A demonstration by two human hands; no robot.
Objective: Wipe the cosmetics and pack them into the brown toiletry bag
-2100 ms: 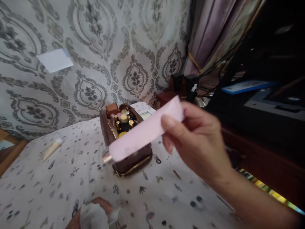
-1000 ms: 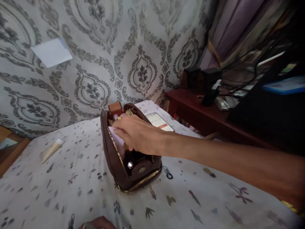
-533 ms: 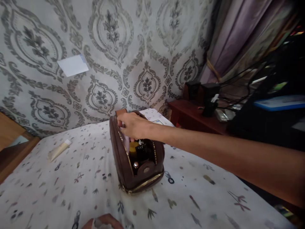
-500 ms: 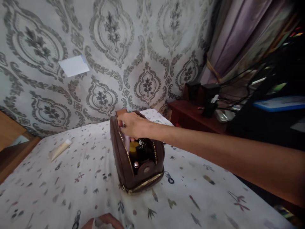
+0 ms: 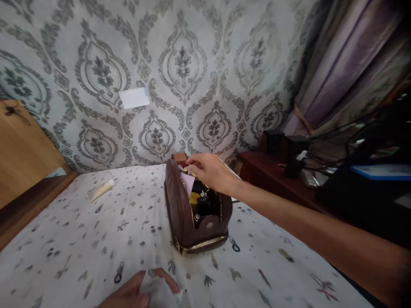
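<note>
Right hand at the far end of the open bag; left hand on near side with a clear wrap.

Brown bag (image 5: 175, 201) stands upright on the patterned cloth (image 5: 144, 231), top unzipped. Right hand (image 5: 213, 171): fingers bent over the bag's far rim; cannot tell whether they grip anything. Left hand (image 5: 131, 291): curled around the clear wrap (image 5: 157, 286), nearer the wearer than the bag. Inside the bag, a pale pink piece (image 5: 188, 182) leans along its left wall, beside a yellow item (image 5: 193, 199). Judgement: best handled with light fingertips, contents upright, pink edge clear of the zip teeth; a free left hand could steady the bag.
</note>
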